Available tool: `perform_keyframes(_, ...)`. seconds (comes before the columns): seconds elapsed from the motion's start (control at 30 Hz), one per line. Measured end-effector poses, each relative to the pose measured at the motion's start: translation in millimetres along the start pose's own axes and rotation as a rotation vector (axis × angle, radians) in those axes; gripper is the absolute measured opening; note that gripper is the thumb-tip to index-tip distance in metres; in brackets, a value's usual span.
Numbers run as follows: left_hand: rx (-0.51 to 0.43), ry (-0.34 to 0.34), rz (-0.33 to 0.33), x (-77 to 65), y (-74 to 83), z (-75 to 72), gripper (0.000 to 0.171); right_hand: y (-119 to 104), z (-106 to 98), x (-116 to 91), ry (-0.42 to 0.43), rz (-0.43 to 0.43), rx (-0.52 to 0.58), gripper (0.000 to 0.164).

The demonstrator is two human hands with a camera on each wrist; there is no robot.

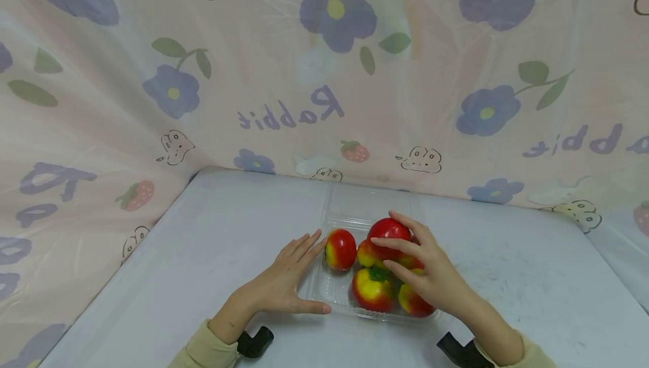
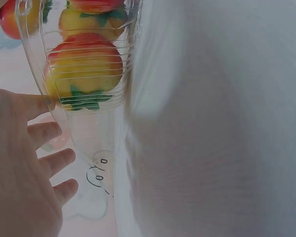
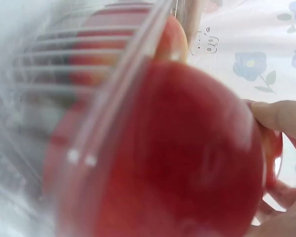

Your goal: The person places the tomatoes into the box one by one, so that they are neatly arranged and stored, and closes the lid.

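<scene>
A clear plastic container (image 1: 337, 292) holds several red-and-yellow fruits with green leafy tops, glossy and smooth. My right hand (image 1: 431, 269) grips a mostly red fruit (image 1: 389, 227) that sits above the others, its fingers and thumb spread around it. In the right wrist view, a large red fruit (image 3: 187, 148) near the camera hides part of that grasp. My left hand (image 1: 284, 280), fingers extended and thumb apart, is at the container's left side, fingertips right by the leftmost fruit (image 1: 341, 249). The left wrist view shows those fingers (image 2: 52, 163) beside the ribbed wall.
The container's transparent lid (image 1: 372, 204) lies folded back behind it. Everything stands on a white-covered table (image 1: 243, 210). A flower-patterned curtain (image 1: 274, 75) closes off the back and left sides. Black bands (image 1: 256, 342) are on both wrists.
</scene>
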State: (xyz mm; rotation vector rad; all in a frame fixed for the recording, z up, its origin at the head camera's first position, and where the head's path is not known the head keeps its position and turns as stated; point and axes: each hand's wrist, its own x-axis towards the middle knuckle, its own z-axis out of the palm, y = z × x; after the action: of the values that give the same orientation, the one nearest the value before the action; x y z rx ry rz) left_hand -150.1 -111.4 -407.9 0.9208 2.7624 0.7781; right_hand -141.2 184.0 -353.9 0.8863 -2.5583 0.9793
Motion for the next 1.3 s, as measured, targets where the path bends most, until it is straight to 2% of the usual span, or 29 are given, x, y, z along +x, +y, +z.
perform_keyframes(0.4,0.005,0.002,0.013,-0.2,0.0,0.0,0.110,-6.0,9.9,4.9,-0.013,-0.109,-0.002,0.049)
perform_keyframes(0.93,0.002,0.004,0.010,0.2,0.1,-0.1,0.109,-14.3,24.3,7.9,-0.146,-0.070,0.029,0.047)
perform_keyframes(1.3,0.002,0.019,0.013,0.6,0.1,0.3,0.109,-19.4,36.9,7.9,-0.192,-0.135,0.034,0.046)
